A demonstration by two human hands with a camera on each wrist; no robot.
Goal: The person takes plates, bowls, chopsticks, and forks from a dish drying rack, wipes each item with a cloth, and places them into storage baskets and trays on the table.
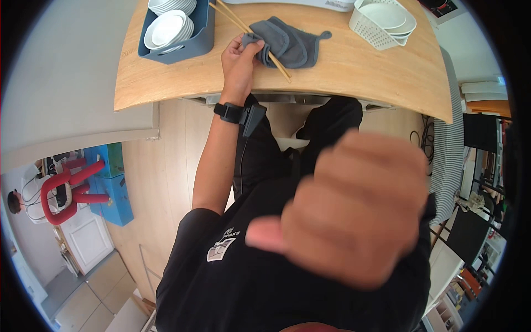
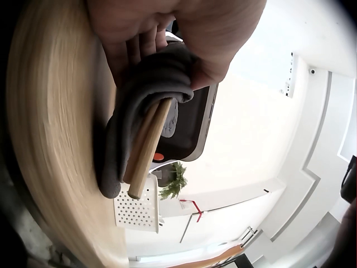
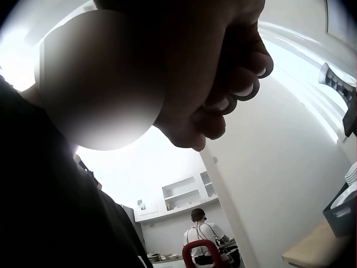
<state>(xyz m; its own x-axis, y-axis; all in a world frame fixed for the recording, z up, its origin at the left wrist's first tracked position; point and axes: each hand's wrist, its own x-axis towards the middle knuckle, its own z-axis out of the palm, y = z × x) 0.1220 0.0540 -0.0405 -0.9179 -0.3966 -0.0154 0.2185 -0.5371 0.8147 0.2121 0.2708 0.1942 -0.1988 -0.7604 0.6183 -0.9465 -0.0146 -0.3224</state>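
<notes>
My left hand (image 1: 238, 69) is at the table's near part and grips a dark grey cloth (image 1: 298, 52) folded around a pair of wooden chopsticks (image 1: 281, 67). The chopsticks stick out of the cloth on both sides. In the left wrist view, the thumb and fingers pinch the cloth (image 2: 125, 120) from above, with two chopstick ends (image 2: 148, 153) poking out beneath. My right hand (image 1: 359, 210) is raised close to the head camera, blurred, its fingers curled in and the thumb out to the side. Nothing shows in its grasp in the right wrist view.
A blue-grey bin (image 1: 188, 51) holding stacked white bowls stands on the wooden table (image 1: 166, 83) to the left. At the back right is a white perforated basket (image 1: 368, 30) with white dishes. Behind, in the right wrist view, a person (image 3: 203, 231) sits facing away.
</notes>
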